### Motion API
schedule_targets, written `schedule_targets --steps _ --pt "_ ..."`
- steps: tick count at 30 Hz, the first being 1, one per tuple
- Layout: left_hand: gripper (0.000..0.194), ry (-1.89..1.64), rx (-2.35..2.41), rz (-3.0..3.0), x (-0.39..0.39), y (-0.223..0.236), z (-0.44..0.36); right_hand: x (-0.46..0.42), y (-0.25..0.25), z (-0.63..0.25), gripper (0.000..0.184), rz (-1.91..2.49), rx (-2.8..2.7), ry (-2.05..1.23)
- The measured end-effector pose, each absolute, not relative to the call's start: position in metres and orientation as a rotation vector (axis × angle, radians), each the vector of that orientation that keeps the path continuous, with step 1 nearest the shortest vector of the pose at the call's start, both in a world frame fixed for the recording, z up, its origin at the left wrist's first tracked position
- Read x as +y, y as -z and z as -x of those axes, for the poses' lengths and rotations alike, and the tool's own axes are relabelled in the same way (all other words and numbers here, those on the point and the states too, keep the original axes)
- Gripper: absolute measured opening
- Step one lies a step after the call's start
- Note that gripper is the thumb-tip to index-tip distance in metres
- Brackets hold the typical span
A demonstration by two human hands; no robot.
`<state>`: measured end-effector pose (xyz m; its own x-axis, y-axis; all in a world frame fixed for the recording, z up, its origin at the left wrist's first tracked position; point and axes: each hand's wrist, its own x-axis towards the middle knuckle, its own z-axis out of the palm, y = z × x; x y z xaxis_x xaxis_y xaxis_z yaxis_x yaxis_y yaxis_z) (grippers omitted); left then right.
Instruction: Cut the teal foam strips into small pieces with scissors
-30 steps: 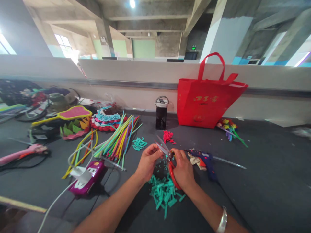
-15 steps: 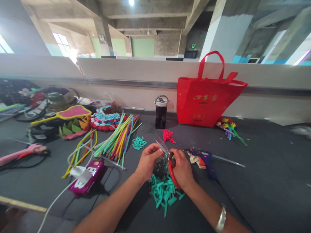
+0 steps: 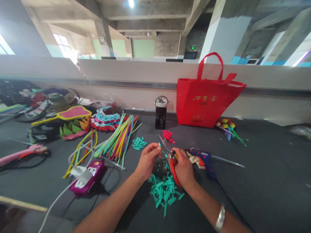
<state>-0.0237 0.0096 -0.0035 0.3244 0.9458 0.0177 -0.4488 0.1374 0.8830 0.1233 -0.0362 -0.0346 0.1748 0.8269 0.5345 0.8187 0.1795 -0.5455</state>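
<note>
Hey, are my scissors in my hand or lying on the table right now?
In hand: the right hand grips the scissors by the red handles, blades pointing forward. Whether the blades are fully closed, I cannot tell.

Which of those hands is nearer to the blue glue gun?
The right hand: it grips the scissors just left of the blue glue gun. The left hand is farther left, pinching a small teal piece.

Ahead of the scissors (image 3: 173, 170), the bottle (image 3: 160, 116) and red bag (image 3: 200, 105) block the way. Coloured stems (image 3: 119, 137) and a purple box (image 3: 99, 169) crowd the left. Open desk (image 3: 272, 171) stretches to the right, past the glue gun (image 3: 206, 158), whose cord (image 3: 225, 194) crosses the near side.
</note>
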Motion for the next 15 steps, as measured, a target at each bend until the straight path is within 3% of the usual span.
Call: schedule_targets --steps 9,15 --pt "0.021 -1.103 0.660 -0.893 0.009 -0.004 0.025 -0.038 0.034 -0.128 0.022 1.552 -1.567 -0.009" --pt "0.019 -0.907 0.583 -0.867 -0.015 -0.037 0.039 -0.055 -0.008 -0.122 0.026 1.403 -1.469 -0.434"
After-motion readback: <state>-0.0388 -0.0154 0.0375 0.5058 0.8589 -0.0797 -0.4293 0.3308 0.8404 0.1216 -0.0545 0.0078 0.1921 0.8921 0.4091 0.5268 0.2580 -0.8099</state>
